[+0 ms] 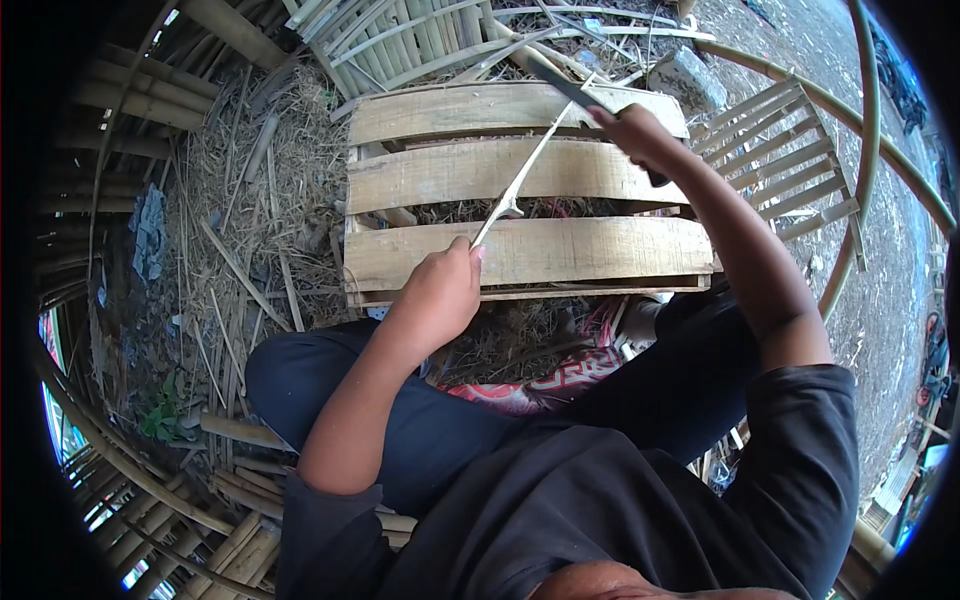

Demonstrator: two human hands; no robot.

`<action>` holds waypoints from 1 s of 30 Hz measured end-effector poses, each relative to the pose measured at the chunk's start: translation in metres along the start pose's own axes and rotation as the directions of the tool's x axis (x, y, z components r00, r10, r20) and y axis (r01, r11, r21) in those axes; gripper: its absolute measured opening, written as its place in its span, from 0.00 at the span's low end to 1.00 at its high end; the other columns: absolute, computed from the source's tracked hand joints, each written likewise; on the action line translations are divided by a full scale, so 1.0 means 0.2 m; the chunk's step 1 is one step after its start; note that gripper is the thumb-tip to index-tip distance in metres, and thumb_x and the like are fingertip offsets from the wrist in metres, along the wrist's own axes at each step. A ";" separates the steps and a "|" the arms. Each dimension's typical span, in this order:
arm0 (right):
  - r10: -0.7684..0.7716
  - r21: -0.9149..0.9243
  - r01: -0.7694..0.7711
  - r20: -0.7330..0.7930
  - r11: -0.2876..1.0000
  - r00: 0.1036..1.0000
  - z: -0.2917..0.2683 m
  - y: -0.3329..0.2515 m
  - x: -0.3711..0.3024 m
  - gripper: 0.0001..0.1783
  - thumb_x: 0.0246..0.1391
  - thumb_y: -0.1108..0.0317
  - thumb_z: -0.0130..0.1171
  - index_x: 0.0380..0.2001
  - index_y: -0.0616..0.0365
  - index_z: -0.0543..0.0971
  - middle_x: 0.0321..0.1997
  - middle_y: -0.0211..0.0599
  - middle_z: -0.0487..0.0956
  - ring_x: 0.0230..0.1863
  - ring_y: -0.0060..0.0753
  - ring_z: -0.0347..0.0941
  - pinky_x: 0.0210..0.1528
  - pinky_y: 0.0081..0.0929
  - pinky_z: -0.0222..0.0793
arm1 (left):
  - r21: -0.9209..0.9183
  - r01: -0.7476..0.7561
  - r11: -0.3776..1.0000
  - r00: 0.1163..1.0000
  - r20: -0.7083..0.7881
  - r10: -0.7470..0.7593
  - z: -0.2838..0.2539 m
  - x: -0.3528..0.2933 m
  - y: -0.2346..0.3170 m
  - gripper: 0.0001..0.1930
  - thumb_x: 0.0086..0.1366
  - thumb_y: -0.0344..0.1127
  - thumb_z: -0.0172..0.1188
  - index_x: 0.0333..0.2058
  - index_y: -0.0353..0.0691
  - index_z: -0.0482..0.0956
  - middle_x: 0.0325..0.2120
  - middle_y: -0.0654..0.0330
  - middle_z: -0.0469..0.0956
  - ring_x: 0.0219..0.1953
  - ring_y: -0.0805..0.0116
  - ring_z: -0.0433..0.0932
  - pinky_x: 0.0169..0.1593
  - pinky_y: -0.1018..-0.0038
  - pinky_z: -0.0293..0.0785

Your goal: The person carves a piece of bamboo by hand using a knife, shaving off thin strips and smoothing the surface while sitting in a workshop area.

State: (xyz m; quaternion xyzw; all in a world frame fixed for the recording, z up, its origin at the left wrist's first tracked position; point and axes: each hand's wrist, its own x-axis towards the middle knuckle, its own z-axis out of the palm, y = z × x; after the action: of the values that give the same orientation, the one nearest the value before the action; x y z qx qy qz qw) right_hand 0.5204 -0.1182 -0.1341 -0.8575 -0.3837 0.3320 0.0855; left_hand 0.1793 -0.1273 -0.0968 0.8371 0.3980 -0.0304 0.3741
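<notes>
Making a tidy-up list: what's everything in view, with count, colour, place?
Slatted wooden platform: one, pale tan, centre
Split strip: one, pale, over the platform
Knife: one, dark, upper centre
Slatted rack: one, tan, right
Stacked strips: many, pale, top
Stone: one, grey, upper right
Bamboo poles: several, tan, both sides
Crumpled scrap: one, blue, far left
Straw: uncountable, tan, left ground
Plant: one, green, lower left
Patterned sheet: apparently one, red-white, lower centre
Trousers: one pair, navy, lower centre
Shirt: one, black, bottom
Left grip: one, bare, on the strip
Right grip: one, bare, on the knife
</notes>
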 end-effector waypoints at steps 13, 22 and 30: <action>-0.350 -0.156 0.319 -0.261 0.935 0.900 0.31 0.04 -0.02 0.41 0.63 0.31 0.46 0.26 0.65 0.79 0.16 0.40 0.75 0.19 0.31 0.76 0.26 0.39 0.74 | 0.065 -0.023 0.998 1.000 0.013 0.022 0.02 -0.01 -0.01 0.14 0.75 0.36 0.45 0.36 0.27 0.70 0.22 0.37 0.76 0.29 0.35 0.78 0.35 0.47 0.72; -0.108 -0.077 0.114 0.085 0.990 0.991 0.16 -0.08 -0.09 0.41 0.66 0.34 0.43 0.22 0.67 0.78 0.21 0.46 0.79 0.24 0.40 0.79 0.34 0.42 0.77 | 0.090 -0.010 0.996 1.000 -0.021 0.012 0.02 -0.01 -0.04 0.15 0.75 0.37 0.45 0.36 0.28 0.70 0.23 0.36 0.76 0.29 0.35 0.78 0.35 0.47 0.72; -0.130 0.162 0.122 0.038 0.979 0.991 0.22 -0.05 -0.11 0.31 0.68 0.47 0.45 0.25 0.67 0.75 0.22 0.40 0.75 0.20 0.31 0.72 0.24 0.34 0.70 | 0.025 0.030 0.999 1.000 -0.004 -0.030 0.02 0.01 -0.05 0.15 0.75 0.37 0.44 0.36 0.29 0.69 0.24 0.35 0.75 0.31 0.32 0.74 0.36 0.47 0.67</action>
State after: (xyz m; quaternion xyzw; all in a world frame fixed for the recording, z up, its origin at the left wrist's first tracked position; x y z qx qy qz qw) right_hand 0.4751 -0.1316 -0.1530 -0.8136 -0.4115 0.3762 0.1652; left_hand 0.1750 -0.1250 -0.1055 0.8358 0.4107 -0.0394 0.3621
